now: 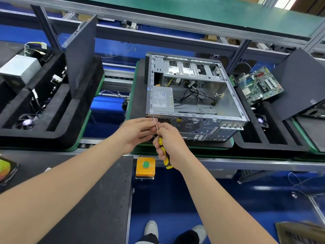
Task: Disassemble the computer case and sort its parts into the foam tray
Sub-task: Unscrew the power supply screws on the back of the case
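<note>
Centrally, the computer case (193, 95) is laid on its side on a green-edged carrier (131, 95) at the middle of the bench, with its perforated rear panel turned toward the near edge. Its open side is turned upward, so that a grey power supply (162, 99), loose black cables (191, 95) and the bare metal floor are seen within. A silver drive cage (190, 69) is seen along the far side.

A screwdriver (164, 154) with a yellow-and-black handle is gripped in the right hand (170, 143), with the fingers wrapped round the handle. It is pointed up and away, and its tip is set against the near left corner of the case. The thin metal shaft is pinched close to the tip by the fingers of the left hand (135, 132), which is held just left of it. Both bare forearms are stretched forward over the near edge of the bench.

To the left, a black foam tray (52, 120) is set apart from the carrier by a blue gap. A dark side panel (82, 55) is stood upright in that tray. To the right, a second foam tray (255, 138) is placed just beside the carrier, and a green motherboard (260, 85) is propped in it. A yellow button box (145, 165) is mounted at the near edge, directly below the hands.
</note>
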Tool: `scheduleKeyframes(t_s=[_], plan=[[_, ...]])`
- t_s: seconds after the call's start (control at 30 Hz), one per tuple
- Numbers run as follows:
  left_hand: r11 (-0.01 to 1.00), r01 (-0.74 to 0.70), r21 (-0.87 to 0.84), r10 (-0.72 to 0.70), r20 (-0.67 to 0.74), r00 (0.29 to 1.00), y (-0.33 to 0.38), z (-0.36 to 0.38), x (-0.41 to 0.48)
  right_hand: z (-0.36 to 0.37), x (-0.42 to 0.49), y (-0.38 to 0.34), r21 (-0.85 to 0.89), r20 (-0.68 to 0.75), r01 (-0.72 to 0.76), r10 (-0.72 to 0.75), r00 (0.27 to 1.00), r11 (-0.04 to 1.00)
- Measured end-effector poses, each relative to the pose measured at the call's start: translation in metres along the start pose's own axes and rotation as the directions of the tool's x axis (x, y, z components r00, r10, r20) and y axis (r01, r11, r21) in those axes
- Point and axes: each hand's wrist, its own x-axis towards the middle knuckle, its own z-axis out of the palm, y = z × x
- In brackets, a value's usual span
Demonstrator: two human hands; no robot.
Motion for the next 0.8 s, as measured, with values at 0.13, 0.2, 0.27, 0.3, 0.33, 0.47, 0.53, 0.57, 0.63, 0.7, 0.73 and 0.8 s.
scheduleKeyframes(t_s=[0.13, 0.2, 0.27, 0.3, 0.33, 0.47, 0.53, 0.57, 0.63, 0.7, 0.73, 0.8], plan=[[1.0, -0.027, 0.001, 0.028, -0.024, 0.999, 0.001, 0.004, -0.002, 0.003, -0.003, 0.0, 0.394, 0.213, -0.191, 0.113, 0.971, 0.899], [1.0, -0.013, -0.003, 0.013, -0.025, 1.0, 0.003, 0.006, -0.004, 0.002, -0.004, 0.003, 0.503, 0.314, -0.242, 0.086, 0.946, 0.83], [0.999, 0.032, -0.021, -0.032, -0.011, 0.999, 0.004, 0.008, -0.004, 0.001, -0.004, 0.007, 0.585, 0.369, -0.262, 0.036, 0.929, 0.768], [0.998, 0.056, -0.036, -0.056, -0.005, 0.998, 0.005, 0.01, -0.005, 0.001, -0.005, 0.01, 0.615, 0.386, -0.27, 0.016, 0.922, 0.741], [0.996, 0.075, -0.054, -0.075, -0.003, 0.997, 0.005, 0.01, -0.005, 0.002, -0.005, 0.013, 0.632, 0.396, -0.271, -0.001, 0.918, 0.726], [0.99, 0.104, -0.096, -0.103, 0.018, 0.995, 0.002, 0.009, -0.005, 0.009, -0.008, 0.024, 0.644, 0.363, -0.235, -0.021, 0.932, 0.728], [0.992, 0.115, -0.043, -0.113, 0.047, 0.993, 0.006, 0.008, -0.007, 0.014, -0.009, 0.025, 0.668, 0.329, -0.22, -0.018, 0.944, 0.711], [0.993, 0.116, 0.004, -0.116, 0.045, 0.992, 0.01, 0.006, -0.008, 0.016, -0.008, 0.024, 0.688, 0.317, -0.223, -0.01, 0.948, 0.691], [0.983, 0.087, 0.161, -0.081, -0.041, 0.996, 0.023, 0.002, -0.009, 0.02, -0.008, 0.021, 0.737, 0.322, -0.251, 0.001, 0.947, 0.628], [0.931, 0.009, 0.365, 0.085, -0.242, 0.967, 0.038, -0.001, -0.007, 0.021, -0.008, 0.017, 0.778, 0.362, -0.297, -0.009, 0.932, 0.554], [0.873, -0.05, 0.484, 0.234, -0.328, 0.915, 0.046, -0.002, -0.003, 0.02, -0.008, 0.016, 0.79, 0.38, -0.316, -0.015, 0.925, 0.525], [0.685, -0.182, 0.705, 0.529, -0.311, 0.79, 0.062, 0.001, 0.009, 0.018, -0.009, 0.014, 0.801, 0.393, -0.334, -0.017, 0.919, 0.497]])
